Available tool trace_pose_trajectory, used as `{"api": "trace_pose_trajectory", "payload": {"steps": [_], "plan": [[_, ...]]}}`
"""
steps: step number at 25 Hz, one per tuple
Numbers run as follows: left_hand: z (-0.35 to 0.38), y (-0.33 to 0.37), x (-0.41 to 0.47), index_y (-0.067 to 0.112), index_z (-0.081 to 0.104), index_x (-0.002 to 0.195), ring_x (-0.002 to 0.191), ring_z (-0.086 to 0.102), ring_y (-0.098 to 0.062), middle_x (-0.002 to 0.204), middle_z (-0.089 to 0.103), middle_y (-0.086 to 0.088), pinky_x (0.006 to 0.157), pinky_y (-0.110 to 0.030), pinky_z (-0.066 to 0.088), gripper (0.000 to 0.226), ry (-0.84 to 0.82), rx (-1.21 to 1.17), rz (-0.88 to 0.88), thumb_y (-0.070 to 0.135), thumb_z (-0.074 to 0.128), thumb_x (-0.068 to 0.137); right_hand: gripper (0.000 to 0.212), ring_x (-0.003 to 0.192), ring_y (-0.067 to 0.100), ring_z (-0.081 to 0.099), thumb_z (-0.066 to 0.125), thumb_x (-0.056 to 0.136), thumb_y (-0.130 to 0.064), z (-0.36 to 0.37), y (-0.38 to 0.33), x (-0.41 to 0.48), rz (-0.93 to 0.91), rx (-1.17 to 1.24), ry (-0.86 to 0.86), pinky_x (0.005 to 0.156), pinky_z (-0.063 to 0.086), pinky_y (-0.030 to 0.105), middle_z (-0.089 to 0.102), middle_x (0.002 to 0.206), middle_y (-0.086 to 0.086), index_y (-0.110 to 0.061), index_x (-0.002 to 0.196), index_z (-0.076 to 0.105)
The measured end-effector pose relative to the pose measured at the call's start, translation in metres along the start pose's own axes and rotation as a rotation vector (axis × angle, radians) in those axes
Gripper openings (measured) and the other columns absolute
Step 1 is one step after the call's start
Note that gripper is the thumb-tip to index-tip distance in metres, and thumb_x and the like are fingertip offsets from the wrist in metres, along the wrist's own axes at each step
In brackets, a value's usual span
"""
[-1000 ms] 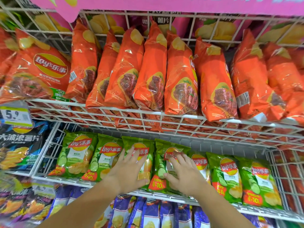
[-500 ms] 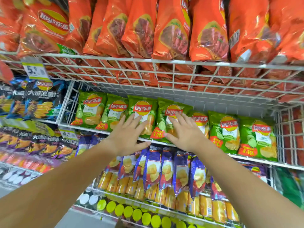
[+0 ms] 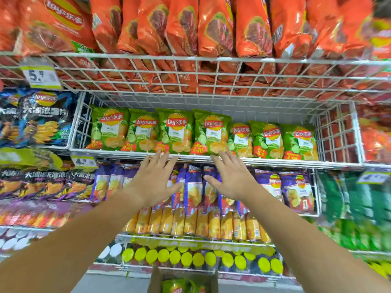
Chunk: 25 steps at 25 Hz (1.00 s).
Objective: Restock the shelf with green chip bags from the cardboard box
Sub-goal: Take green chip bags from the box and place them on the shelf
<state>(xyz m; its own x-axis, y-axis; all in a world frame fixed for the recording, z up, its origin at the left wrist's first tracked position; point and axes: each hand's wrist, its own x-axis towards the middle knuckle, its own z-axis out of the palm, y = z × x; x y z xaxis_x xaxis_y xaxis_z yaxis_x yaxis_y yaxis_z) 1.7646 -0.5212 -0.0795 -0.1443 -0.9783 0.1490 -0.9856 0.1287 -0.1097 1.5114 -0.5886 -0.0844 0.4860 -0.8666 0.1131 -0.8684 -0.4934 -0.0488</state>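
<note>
Store wire shelf (image 3: pixel 275 161) holds a row of green chip bags (image 3: pixel 177 132). Left hand (image 3: pixel 152 182) and right hand (image 3: pixel 230 180) are spread and empty, just below it. Cardboard box (image 3: pixel 154 280) with more bags sits straight down, between both arms.

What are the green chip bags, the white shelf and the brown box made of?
The green chip bags look like thin glossy plastic film: they crinkle and shine. The white shelf looks like metal wire coated white, in a thin grid. The box seems dull brown cardboard, though it is mostly cut off.
</note>
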Motion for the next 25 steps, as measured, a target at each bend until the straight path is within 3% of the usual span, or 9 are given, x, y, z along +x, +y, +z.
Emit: {"api": "trace_pose_trajectory", "payload": {"steps": [4,8,10,14,16,19,21,23,25], "plan": [[0.019,-0.012,-0.050,0.017,0.015,0.158,0.153,0.008,-0.031,0.165,0.015,-0.012,0.122,-0.052,0.011,0.105,-0.057,-0.058,0.058,0.080,0.003,0.075,0.101,0.155,0.032,0.011,0.004,0.079,-0.076,0.023,-0.053,-0.051,0.101,0.007,-0.069,0.125,0.012,0.046,0.017,0.169,0.013,-0.019,0.162,0.020],[0.043,-0.013,-0.087,0.017,0.016,0.158,0.152,0.011,-0.034,0.164,0.018,-0.014,0.120,-0.054,0.012,0.098,-0.097,-0.070,0.135,0.078,0.010,0.082,0.098,0.150,0.036,0.024,0.007,0.082,-0.072,0.050,-0.092,-0.097,0.228,0.045,-0.073,0.120,0.023,0.048,0.031,0.162,0.017,-0.015,0.157,0.031],[0.060,-0.013,-0.102,0.017,0.013,0.158,0.152,0.010,-0.034,0.165,0.016,-0.014,0.121,-0.054,0.013,0.092,-0.129,-0.084,0.153,0.076,0.017,0.088,0.094,0.152,0.035,0.020,0.009,0.085,-0.072,0.067,-0.102,-0.118,0.268,0.072,-0.119,0.121,0.022,0.049,0.026,0.165,0.015,-0.017,0.160,0.025],[0.100,-0.005,-0.126,0.017,0.012,0.159,0.152,0.010,-0.034,0.165,0.016,-0.013,0.122,-0.053,0.013,0.097,-0.188,-0.102,0.164,0.077,0.006,0.083,0.078,0.156,0.032,0.009,0.028,0.101,-0.064,0.111,-0.105,-0.145,0.277,0.079,-0.229,0.124,0.017,0.048,0.012,0.170,0.011,-0.018,0.163,0.014],[0.129,0.004,-0.138,0.018,0.010,0.159,0.153,0.008,-0.034,0.166,0.013,-0.013,0.122,-0.053,0.012,0.091,-0.244,-0.117,0.155,0.075,0.014,0.088,0.076,0.156,0.032,0.008,0.029,0.102,-0.062,0.139,-0.104,-0.156,0.262,0.080,-0.267,0.125,0.016,0.047,0.011,0.170,0.011,-0.019,0.162,0.012],[0.183,0.022,-0.153,0.013,0.024,0.157,0.150,0.021,-0.036,0.161,0.027,-0.016,0.118,-0.054,0.025,0.089,-0.252,-0.150,0.129,0.072,0.020,0.090,0.075,0.157,0.030,0.007,0.030,0.103,-0.061,0.193,-0.100,-0.168,0.259,0.107,-0.372,0.125,0.017,0.047,0.008,0.170,0.009,-0.020,0.163,0.010],[0.222,0.039,-0.163,0.013,0.020,0.157,0.150,0.019,-0.035,0.162,0.024,-0.015,0.118,-0.053,0.025,0.089,-0.330,-0.134,0.103,0.072,0.023,0.091,0.078,0.157,0.031,0.007,0.025,0.101,-0.065,0.236,-0.098,-0.177,0.243,0.129,-0.452,0.125,0.016,0.048,0.008,0.170,0.010,-0.019,0.162,0.011],[0.262,0.054,-0.171,0.014,0.008,0.159,0.152,0.009,-0.035,0.165,0.012,-0.014,0.121,-0.053,0.017,0.088,-0.422,-0.148,0.075,0.071,0.025,0.094,0.091,0.156,0.033,0.009,0.007,0.089,-0.072,0.277,-0.093,-0.185,0.223,0.166,-0.497,0.124,0.019,0.049,0.012,0.170,0.011,-0.018,0.162,0.014],[0.290,0.065,-0.178,0.013,0.010,0.158,0.151,0.012,-0.035,0.164,0.017,-0.016,0.121,-0.053,0.014,0.088,-0.443,-0.134,0.087,0.071,0.018,0.092,0.101,0.155,0.034,0.015,-0.002,0.078,-0.072,0.311,-0.088,-0.193,0.223,0.187,-0.502,0.121,0.026,0.049,0.017,0.169,0.012,-0.017,0.161,0.017]]}}
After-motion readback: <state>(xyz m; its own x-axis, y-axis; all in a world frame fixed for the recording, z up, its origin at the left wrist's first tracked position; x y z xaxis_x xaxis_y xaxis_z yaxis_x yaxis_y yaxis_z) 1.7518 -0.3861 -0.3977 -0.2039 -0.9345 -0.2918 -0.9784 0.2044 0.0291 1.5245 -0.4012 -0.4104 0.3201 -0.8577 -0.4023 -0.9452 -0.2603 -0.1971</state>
